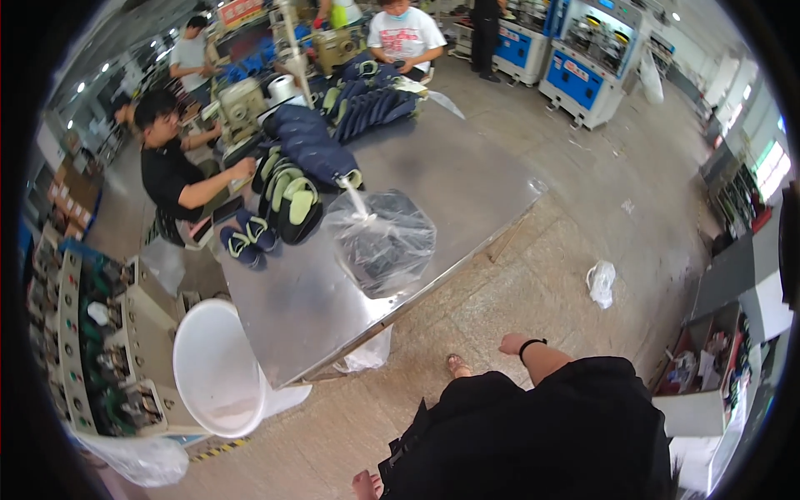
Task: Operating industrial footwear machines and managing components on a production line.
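Bag [387, 243], clear plastic, lies near the edge of the metal surface [467, 167]; bumped, it could slide off, we judge. Our right hand [510, 342] and left hand [366, 485] are apart from it; we cannot tell either grip's state, shirt [533, 433] partly hiding the left. Bag's contents look unclear.

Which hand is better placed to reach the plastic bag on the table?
Probably the right hand: it is farther forward and looks nearer the plastic bag; the left hand sits back near the picture's lower edge.
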The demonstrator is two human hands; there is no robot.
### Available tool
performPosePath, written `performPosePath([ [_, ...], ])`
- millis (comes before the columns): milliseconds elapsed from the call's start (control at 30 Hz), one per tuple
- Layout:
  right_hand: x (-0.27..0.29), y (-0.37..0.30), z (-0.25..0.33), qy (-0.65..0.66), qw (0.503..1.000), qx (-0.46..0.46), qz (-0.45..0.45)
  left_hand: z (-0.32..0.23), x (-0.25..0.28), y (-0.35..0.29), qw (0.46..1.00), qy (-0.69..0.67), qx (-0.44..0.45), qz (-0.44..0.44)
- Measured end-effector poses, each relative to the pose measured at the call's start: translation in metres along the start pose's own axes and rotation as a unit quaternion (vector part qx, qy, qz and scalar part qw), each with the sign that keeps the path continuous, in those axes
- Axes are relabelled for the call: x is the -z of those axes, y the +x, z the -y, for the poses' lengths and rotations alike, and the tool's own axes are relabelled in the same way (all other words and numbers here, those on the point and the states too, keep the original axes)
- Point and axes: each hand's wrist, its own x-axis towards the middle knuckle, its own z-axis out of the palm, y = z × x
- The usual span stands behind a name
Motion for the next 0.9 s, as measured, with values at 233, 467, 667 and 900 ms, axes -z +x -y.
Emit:
performPosePath([
  [233,0.002,0.029,-0.034,0.144,0.985,-0.057,-0.071,-0.085,-0.011,0.117,0.988,-0.084,0.1,0.084],
  [467,0.024,0.012,-0.017,0.212,0.975,0.044,-0.051,-0.187,-0.042,0.209,0.961,0.162,-0.05,0.218],
  [667,-0.003,-0.005,-0.099,0.324,0.936,-0.045,-0.13,-0.275,-0.107,0.265,0.888,0.319,-0.179,0.277],
  [900,-0.077,-0.091,-0.237,0.461,0.816,-0.298,-0.183,-0.345,-0.203,0.303,0.773,0.451,-0.308,0.323],
])
